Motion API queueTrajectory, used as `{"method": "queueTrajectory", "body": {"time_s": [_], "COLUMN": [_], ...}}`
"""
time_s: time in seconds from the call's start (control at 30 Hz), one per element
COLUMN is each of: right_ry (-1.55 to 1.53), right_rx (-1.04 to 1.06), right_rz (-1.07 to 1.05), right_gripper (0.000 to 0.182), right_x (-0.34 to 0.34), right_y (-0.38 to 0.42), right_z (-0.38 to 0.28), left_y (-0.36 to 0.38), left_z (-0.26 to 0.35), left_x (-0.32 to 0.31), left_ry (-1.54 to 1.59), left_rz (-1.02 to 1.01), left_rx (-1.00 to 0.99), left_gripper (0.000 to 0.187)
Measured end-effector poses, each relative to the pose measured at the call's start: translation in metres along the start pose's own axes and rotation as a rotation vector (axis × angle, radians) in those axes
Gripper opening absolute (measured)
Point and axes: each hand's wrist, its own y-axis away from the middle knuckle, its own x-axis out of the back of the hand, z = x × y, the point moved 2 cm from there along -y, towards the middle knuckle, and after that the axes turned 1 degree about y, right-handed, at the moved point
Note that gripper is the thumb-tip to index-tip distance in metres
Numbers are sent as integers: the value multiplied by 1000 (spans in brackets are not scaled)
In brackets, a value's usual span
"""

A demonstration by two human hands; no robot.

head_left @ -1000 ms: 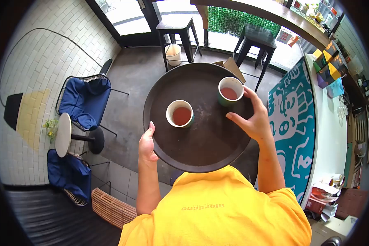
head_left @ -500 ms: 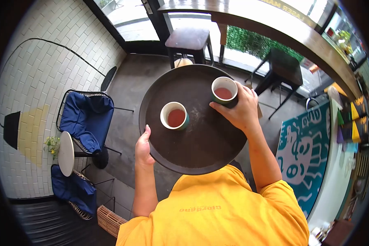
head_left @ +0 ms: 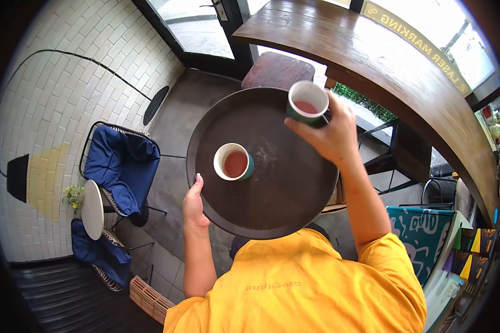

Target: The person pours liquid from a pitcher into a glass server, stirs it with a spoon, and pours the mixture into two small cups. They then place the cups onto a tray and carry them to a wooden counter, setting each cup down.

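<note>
My left hand (head_left: 196, 205) grips the left rim of a round dark tray (head_left: 261, 211), thumb on top and fingers hidden beneath. One green cup with a white inside (head_left: 242, 166) stands on the tray, left of its middle, with reddish drink in it. My right hand (head_left: 336, 127) is wrapped round a second green cup (head_left: 303, 115), also holding reddish drink, over the tray's upper right edge. That cup is slightly blurred and looks lifted off the tray.
A long wooden counter (head_left: 372, 53) curves along the window, with a reddish-brown stool (head_left: 278, 70) and a black stool (head_left: 408, 150) by it. Blue cushioned chairs (head_left: 122, 161) and a small round white table (head_left: 92, 210) stand at left.
The wooden counter and stools appear closer and lower in view. My right hand has raised its cup up and outward relative to the tray. My left hand keeps its hold on the rim.
</note>
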Motion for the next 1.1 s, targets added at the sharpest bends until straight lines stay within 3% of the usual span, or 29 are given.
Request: {"method": "queueTrajectory", "body": {"time_s": [0.1,0.2,0.3,0.53,1.1], "right_ry": [-95,-198,-284,89,281], "right_rx": [94,52,-69,-98,-228], "right_rz": [134,184,153,246,245], "right_gripper": [65,61,71,78,80], "right_x": [2,-2,-15,-58,-99], "right_y": [-59,-122,-187,-288,-341], "right_z": [2,18,56,123,149], "left_y": [-33,-66,-97,-150,-160], "left_z": [20,39,67,111,122], "left_x": [1,-4,-5,10,10], "left_ry": [-39,2,-49,-11,64], "left_rz": [25,-20,11,-67,-20], "left_rx": [-3,22,24,88,65], "left_gripper": [41,40,41,46,41]}}
